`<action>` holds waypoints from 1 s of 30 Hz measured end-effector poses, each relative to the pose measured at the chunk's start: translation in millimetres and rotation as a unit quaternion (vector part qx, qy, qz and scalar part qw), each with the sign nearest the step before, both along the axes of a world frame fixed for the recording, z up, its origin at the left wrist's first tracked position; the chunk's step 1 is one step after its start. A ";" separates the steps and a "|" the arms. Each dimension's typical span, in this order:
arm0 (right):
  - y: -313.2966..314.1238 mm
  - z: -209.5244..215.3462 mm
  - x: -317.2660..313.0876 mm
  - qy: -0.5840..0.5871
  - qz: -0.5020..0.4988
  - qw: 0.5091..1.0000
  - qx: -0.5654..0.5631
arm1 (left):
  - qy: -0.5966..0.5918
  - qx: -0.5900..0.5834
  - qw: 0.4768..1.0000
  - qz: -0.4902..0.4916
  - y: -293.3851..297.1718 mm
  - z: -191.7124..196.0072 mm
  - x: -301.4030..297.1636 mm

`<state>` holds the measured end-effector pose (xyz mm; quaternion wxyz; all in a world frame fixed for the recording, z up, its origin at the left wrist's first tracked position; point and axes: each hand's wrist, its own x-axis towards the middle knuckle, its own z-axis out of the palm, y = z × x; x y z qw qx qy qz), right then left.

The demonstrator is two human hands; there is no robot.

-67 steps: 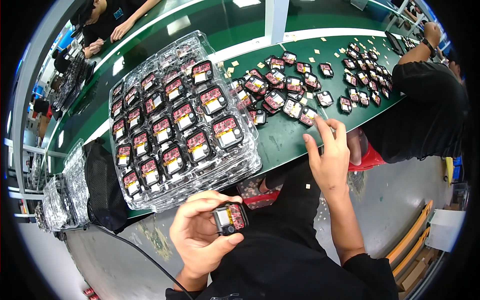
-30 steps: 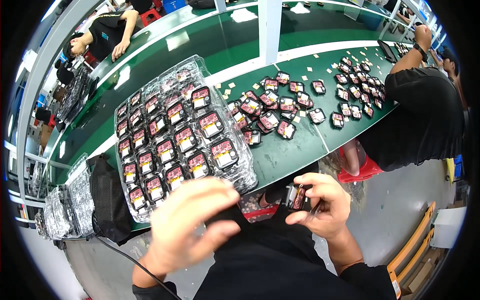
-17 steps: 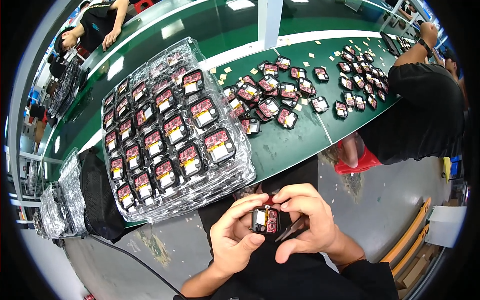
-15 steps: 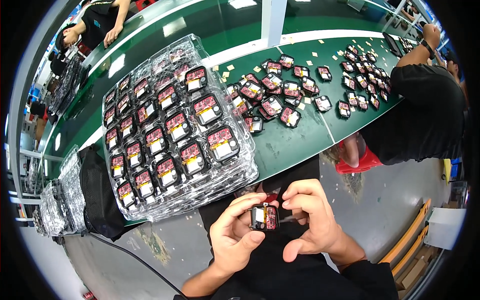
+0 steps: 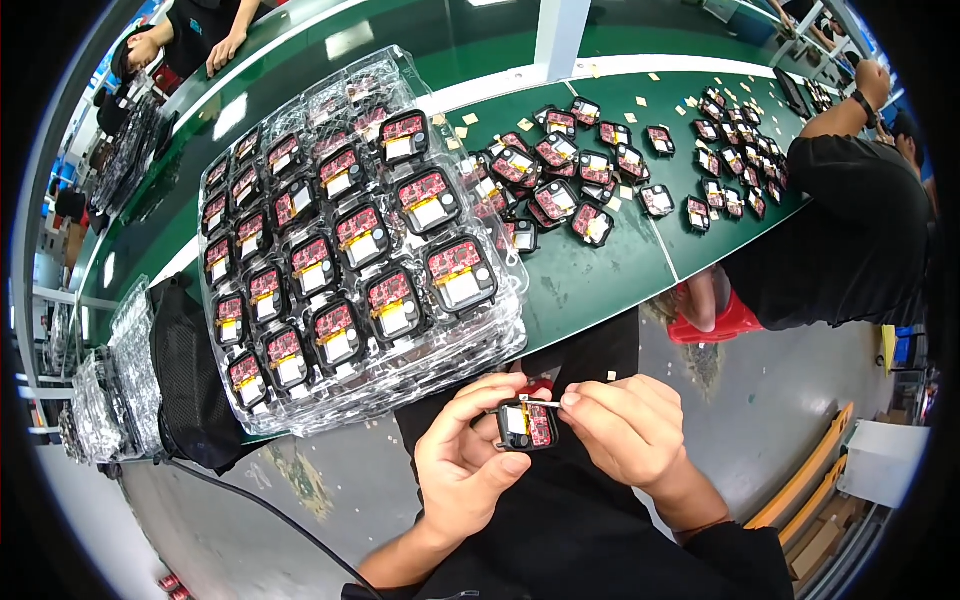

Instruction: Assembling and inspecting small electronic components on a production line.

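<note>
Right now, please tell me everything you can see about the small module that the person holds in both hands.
The small module is a squarish black frame holding a red circuit board and a pale rectangular part. It sits over the person's lap, below the green table edge, its open face toward the camera. The left hand cradles it from below and from the left, thumb under its lower edge. The right hand pinches a thin pale strip at its upper right corner. Finer detail is too small to tell.

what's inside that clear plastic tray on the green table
The clear plastic tray holds rows of small black modules with red circuit boards, one per pocket. Its far pockets look empty. More trays seem stacked beneath it; their contents are hidden.
</note>
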<state>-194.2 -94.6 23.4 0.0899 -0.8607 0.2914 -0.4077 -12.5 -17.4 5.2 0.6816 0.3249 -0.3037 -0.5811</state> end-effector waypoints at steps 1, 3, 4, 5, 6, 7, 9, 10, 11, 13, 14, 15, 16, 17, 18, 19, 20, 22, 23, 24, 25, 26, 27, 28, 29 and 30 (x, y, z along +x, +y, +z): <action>-0.3 0.7 0.3 -0.002 0.000 1.000 -0.009 | 0.001 0.004 1.000 -0.008 0.4 -1.6 0.5; 1.0 -1.1 0.3 -0.010 -0.002 1.000 0.002 | 0.002 0.008 1.000 -0.016 0.9 -2.1 0.8; 1.6 -1.8 0.2 -0.018 -0.003 1.000 0.013 | 0.003 0.006 1.000 -0.018 0.7 -1.3 0.7; 1.5 -0.4 0.2 -0.019 -0.002 1.000 0.014 | 0.003 0.004 1.000 -0.019 0.5 -0.7 0.7; 0.8 2.3 0.0 -0.037 0.008 0.997 0.060 | 0.002 0.005 1.000 -0.018 0.6 -0.6 1.2; 0.0 4.0 -0.2 -0.056 0.018 0.993 0.107 | 0.000 0.002 1.000 -0.020 0.5 -0.6 2.2; -2.4 4.3 -3.0 -0.065 0.035 0.988 0.139 | -0.004 -0.001 1.000 -0.021 -0.2 0.2 2.6; -3.3 4.0 -4.2 -0.075 0.052 0.981 0.170 | -0.009 -0.006 1.000 -0.017 -0.6 1.2 2.4; -3.8 4.0 -4.7 -0.076 0.052 0.981 0.171 | -0.014 -0.010 1.000 -0.013 -0.4 1.9 2.3; -4.0 4.3 -5.6 -0.066 0.053 0.980 0.179 | -0.025 -0.008 0.999 -0.020 0.7 2.9 3.4; -3.6 4.3 -5.7 -0.066 0.053 0.980 0.179 | -0.036 -0.006 0.999 -0.028 1.1 3.3 3.7; -3.2 4.3 -5.6 -0.064 0.053 0.981 0.177 | -0.036 -0.006 0.999 -0.028 1.4 3.0 3.5; -2.7 4.1 -5.3 -0.062 0.054 0.981 0.176 | -0.035 -0.008 0.999 -0.026 1.9 2.4 3.3; -1.6 3.8 -4.9 -0.063 0.054 0.981 0.176 | -0.035 -0.011 0.999 -0.025 2.4 2.0 3.1; 0.2 3.5 -4.1 -0.054 0.042 0.983 0.169 | -0.035 -0.010 0.999 -0.025 3.4 2.0 2.7; 2.4 3.4 -3.3 -0.046 0.029 0.985 0.161 | -0.030 0.000 0.999 -0.020 4.3 2.1 2.1; 5.2 1.8 -1.9 -0.045 0.028 0.985 0.161 | -0.026 0.010 0.999 -0.016 4.8 2.3 1.6; 11.2 -2.7 2.5 -0.068 0.002 0.986 0.151 | -0.025 0.012 1.000 -0.015 4.6 3.0 1.1; 13.6 -2.3 4.7 -0.068 0.003 0.986 0.152 | -0.024 0.013 1.000 -0.013 4.7 3.3 0.9; 15.7 -1.4 6.9 -0.059 -0.016 0.988 0.141 | -0.025 0.013 1.000 -0.013 4.9 3.6 0.6; 16.9 -0.6 8.3 -0.050 -0.035 0.990 0.130 | -0.024 0.021 0.999 -0.013 5.4 3.9 0.4; 17.1 -1.4 9.0 -0.049 -0.035 0.990 0.130 | -0.023 0.028 0.999 -0.013 5.8 4.2 0.2; 16.9 -2.8 9.6 -0.055 -0.033 0.989 0.130 | -0.023 0.028 0.999 -0.013 5.8 5.0 -0.1; 16.9 -3.8 9.8 -0.061 -0.031 0.989 0.131 | -0.029 0.027 0.999 -0.008 5.8 5.8 -0.3; 16.7 -2.3 9.7 -0.061 -0.031 0.989 0.131 | -0.035 0.026 0.999 -0.002 6.0 6.1 -0.5; 16.4 0.5 9.3 -0.039 -0.026 0.990 0.130 | -0.035 0.026 0.999 -0.002 6.5 5.9 -0.2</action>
